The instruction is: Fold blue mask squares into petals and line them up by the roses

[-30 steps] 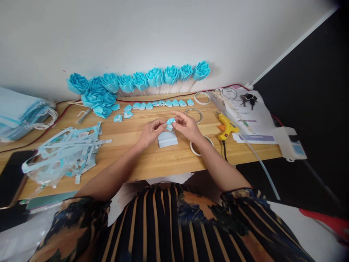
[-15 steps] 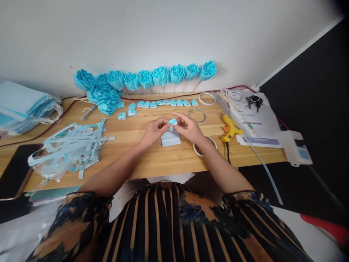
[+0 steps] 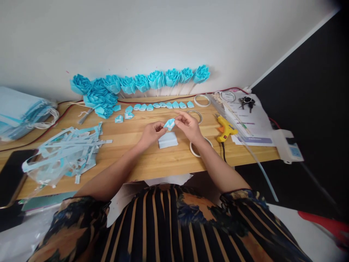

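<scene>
Between my two hands is a small folded petal (image 3: 169, 124) of blue and white mask fabric, its white folded side showing. My left hand (image 3: 153, 134) pinches its left edge between thumb and fingers. My right hand (image 3: 188, 126) grips its right edge with thumb and fingertips. Just below lies a stack of pale cut fabric pieces (image 3: 167, 140) on the wooden table (image 3: 136, 163). Beyond my hands, a row of folded blue petals (image 3: 163, 105) lies across the table, with two loose folded petals (image 3: 119, 119) nearer on the left.
Blue fabric roses (image 3: 156, 79) on sticks lean against the wall. On the left are fabric scraps (image 3: 65, 153), a phone (image 3: 16, 174) and bagged masks (image 3: 24, 112). On the right are tape rolls (image 3: 202, 100), a yellow glue gun (image 3: 227, 129), keys (image 3: 247, 102) and a power strip (image 3: 288, 146).
The petal has turned in my fingers, so more of its white folded side shows. My fingers have drawn slightly apart along its edges. The whole view has shifted a little.
</scene>
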Motion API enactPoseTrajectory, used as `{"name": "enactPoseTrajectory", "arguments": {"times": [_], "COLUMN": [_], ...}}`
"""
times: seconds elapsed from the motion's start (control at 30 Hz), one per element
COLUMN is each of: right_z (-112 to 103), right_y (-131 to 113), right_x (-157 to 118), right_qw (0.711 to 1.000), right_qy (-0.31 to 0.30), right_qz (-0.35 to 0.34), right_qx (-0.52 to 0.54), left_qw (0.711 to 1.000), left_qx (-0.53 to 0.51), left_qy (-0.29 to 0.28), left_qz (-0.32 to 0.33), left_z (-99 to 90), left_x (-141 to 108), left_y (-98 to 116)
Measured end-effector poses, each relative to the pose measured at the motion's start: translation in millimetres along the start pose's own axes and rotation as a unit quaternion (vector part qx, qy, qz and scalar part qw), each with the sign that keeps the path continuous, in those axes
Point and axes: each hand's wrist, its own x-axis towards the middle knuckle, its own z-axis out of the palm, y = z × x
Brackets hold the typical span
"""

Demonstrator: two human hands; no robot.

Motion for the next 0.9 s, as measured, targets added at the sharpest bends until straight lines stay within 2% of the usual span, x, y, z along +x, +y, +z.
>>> {"name": "enactPoseTrajectory", "arguments": {"times": [0.23,0.37,0.43,0.57,0.7,0.8,0.9], "right_z": [-1.7,0.7,1.7,2.0,1.0,-0.8,-2.6], "right_y": [-3.6,-3.1,-1.8,-0.5,-0.6,-1.2,-2.7], "right_x": [-2.6,-2.7,-2.7,-3.4,-3.5,-3.0,-2.7], "right_qw": [1.000,0.997,0.996,0.997,0.999,0.999,0.999], "right_qy": [-0.006,-0.069,-0.087,-0.068,-0.051,-0.039,-0.012], "right_qz": [-0.009,0.003,0.002,-0.004,0.002,0.016,0.033], "right_qx": [-0.012,0.040,0.030,-0.024,-0.020,0.004,0.018], "left_qw": [1.000,0.999,0.998,0.994,0.993,0.995,0.998], "left_qx": [0.009,0.031,0.054,0.089,0.090,0.067,0.038], "left_qy": [-0.002,-0.019,-0.026,-0.039,-0.057,-0.057,-0.033], "left_qz": [-0.007,0.004,0.018,0.045,0.058,0.045,0.023], "left_z": [0.1,2.9,4.4,5.5,4.9,4.2,2.8], "left_x": [0.1,-1.2,-2.5,-4.8,-4.6,-3.3,-1.9], "left_y": [-1.6,-2.9,-2.4,-0.8,-2.3,-5.4,-5.6]}}
